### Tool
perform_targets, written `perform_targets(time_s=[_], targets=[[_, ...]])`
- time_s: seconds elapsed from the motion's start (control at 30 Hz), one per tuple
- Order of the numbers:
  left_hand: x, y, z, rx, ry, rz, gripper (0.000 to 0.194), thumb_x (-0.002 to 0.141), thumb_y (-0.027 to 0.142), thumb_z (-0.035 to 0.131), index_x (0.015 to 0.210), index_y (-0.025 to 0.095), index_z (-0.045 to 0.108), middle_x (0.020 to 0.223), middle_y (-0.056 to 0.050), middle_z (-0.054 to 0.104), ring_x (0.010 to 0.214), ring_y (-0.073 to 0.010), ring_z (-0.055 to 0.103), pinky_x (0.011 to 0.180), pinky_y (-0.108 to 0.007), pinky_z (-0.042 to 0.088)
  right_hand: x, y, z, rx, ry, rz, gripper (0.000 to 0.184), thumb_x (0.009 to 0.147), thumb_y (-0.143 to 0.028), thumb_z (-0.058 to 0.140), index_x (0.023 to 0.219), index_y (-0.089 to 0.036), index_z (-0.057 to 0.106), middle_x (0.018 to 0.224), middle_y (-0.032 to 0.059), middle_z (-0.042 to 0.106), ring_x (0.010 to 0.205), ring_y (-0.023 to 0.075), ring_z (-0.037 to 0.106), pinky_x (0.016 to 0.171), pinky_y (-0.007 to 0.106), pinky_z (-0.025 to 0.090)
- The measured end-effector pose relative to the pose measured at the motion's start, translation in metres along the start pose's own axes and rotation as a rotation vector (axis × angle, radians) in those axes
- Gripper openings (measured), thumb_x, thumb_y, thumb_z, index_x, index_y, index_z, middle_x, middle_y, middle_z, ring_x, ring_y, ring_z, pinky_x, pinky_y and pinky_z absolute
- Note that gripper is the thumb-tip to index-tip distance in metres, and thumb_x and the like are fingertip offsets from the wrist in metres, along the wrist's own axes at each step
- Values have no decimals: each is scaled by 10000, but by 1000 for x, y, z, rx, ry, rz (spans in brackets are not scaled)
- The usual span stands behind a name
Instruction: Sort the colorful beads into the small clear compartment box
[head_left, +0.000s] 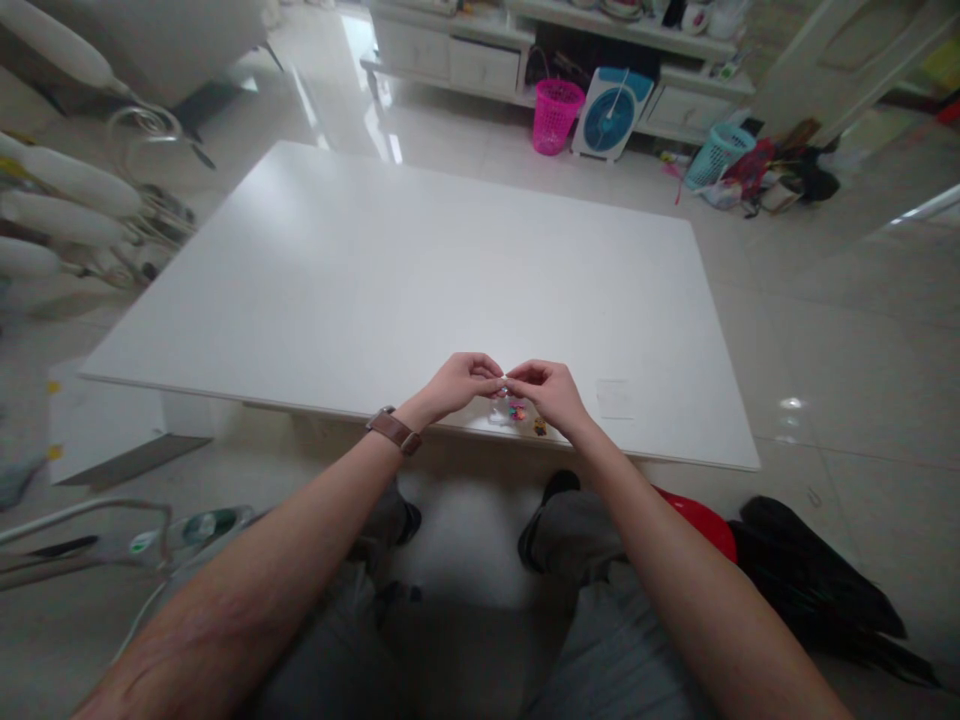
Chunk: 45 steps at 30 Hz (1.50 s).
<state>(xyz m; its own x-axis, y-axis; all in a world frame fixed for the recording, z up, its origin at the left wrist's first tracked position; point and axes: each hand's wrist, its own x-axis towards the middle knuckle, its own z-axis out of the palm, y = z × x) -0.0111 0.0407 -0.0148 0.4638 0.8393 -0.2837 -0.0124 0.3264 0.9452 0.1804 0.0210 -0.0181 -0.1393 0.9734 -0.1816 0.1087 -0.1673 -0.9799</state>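
Note:
My left hand (471, 382) and my right hand (544, 388) meet fingertip to fingertip just above the near edge of the white table (450, 270). Both are closed in a pinch on something tiny and pale between them, too small to name. Directly below the fingers lies a small clear plastic bag (499, 411). Beside it is a little pink and multicoloured piece (517, 411). A small gold-brown piece (540, 427) rests farther right, by the table edge. A brown-strapped watch (395, 430) is on my left wrist.
A transparent or white sheet (615, 399) lies flat on the table, right of my hands. Beyond the table stand a pink basket (556, 115), a blue and white fan (613, 112) and a light-blue basket (720, 155). A red seat (701, 520) is at lower right.

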Motion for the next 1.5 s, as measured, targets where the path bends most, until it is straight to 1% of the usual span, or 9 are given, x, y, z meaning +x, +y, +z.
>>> perform_targets(time_s=[0.27,0.37,0.47,0.7,0.9,1.13,1.33,1.43,1.5], targets=[[-1,-1,5,66,70,-49,126,779,169,777,838,114,680,738,-61,737,718,-143,704,729,-291,568,0,-1,-4,-240,80,-97,123,724,-271,747,779,-162,733,703,27,714,649,159,644,616,265,488],[-1,0,5,142,176,-55,118,774,140,760,861,115,685,787,-50,723,687,-131,695,691,-275,566,0,-2,-11,-442,135,-108,44,748,-190,704,771,-169,736,704,17,712,656,153,638,640,264,479],[0,2,4,177,236,-63,83,796,132,718,862,120,670,812,-40,697,660,-125,693,643,-252,556,0,2,-15,-628,111,-98,77,756,-119,682,755,-181,728,711,6,713,674,149,636,670,262,465],[4,5,1,217,221,-55,50,821,113,642,868,126,653,793,-27,660,642,-123,681,591,-232,526,2,10,-10,-841,42,-190,117,797,-82,658,814,-175,727,832,26,700,712,150,603,733,274,445],[4,3,-5,259,244,-18,54,820,135,634,873,137,645,803,-30,661,633,-126,680,594,-240,513,0,4,-14,-945,34,-201,112,841,-91,638,846,-168,718,854,34,647,741,161,567,757,284,433],[3,0,-11,464,263,46,70,813,150,622,870,164,658,844,-40,703,658,-136,688,631,-243,499,-6,7,-17,-1064,-118,-250,176,871,-111,610,818,-192,756,966,67,611,895,195,589,791,291,457],[0,5,-10,687,274,70,112,801,141,607,867,179,689,821,-40,727,732,-161,667,708,-265,495,-5,5,-15,-1085,-85,-243,195,872,-95,575,892,-188,746,993,71,595,896,199,585,790,299,467],[-1,4,-14,789,285,79,113,806,158,616,867,180,709,869,-56,746,765,-173,655,739,-280,488,-6,3,-14,-1111,-114,-220,197,849,-84,581,881,-196,740,1014,79,594,925,212,581,783,300,469],[-2,3,-18,841,292,78,102,812,181,630,863,180,719,908,-70,755,775,-183,651,754,-291,485,-6,-1,-14,-1111,-70,-219,210,848,-87,572,933,-196,731,1021,83,596,933,220,581,785,307,471]])
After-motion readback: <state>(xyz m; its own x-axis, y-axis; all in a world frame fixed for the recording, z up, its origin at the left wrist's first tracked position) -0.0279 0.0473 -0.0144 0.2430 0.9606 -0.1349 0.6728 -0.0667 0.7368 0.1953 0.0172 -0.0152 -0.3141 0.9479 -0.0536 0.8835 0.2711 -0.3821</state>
